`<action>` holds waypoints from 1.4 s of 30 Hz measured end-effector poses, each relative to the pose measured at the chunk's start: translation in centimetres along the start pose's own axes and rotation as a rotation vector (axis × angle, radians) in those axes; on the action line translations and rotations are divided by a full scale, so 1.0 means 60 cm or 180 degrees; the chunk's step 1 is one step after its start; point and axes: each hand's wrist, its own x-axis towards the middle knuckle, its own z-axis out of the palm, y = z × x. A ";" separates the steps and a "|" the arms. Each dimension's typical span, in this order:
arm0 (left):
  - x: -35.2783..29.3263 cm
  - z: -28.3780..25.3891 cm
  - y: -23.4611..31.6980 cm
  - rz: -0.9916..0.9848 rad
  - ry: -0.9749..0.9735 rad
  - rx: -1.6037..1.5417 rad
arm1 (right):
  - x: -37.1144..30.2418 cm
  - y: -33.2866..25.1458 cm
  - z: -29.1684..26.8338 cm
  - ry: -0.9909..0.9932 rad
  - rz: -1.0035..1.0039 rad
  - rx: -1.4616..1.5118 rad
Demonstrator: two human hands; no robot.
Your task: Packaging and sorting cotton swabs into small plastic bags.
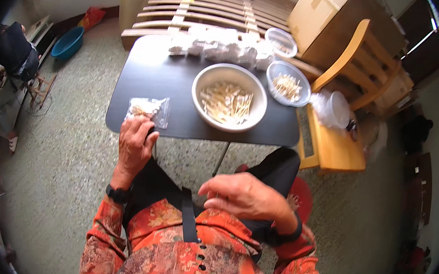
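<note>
At the near left edge of the dark table, my left hand (136, 141) has its bent fingers on the near end of a small clear plastic bag (164, 111) of cotton swabs (145, 108). The bag lies flat on the tabletop. My right hand (243, 194) is above my lap, short of the table, with its fingers curled in toward the thumb. Whatever it may hold is too hidden to make out. Ahead of it on the table stands a round bowl (197, 106) with many loose cotton swabs (228, 103).
Filled clear packets (218, 48) are piled along the far edge of the table (149, 71). Beside the bowl sits a clear tub (273, 92) of swabs, with another tub (281, 41) behind. A wooden chair (338, 149) at the right bears plastic bags. Another person (17, 51) is at far left.
</note>
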 end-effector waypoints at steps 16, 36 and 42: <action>0.063 0.001 0.101 0.0349 0.0247 -0.0266 | 0.011 0.046 -0.201 0.3502 -0.0264 0.1496; -0.049 0.179 0.375 0.0826 -0.2991 -0.4473 | -0.055 0.011 -0.264 0.3273 -0.2897 0.4429; -0.039 0.145 0.366 0.0344 -0.4809 -0.4949 | -0.041 -0.004 -0.265 0.2560 -0.2074 0.4587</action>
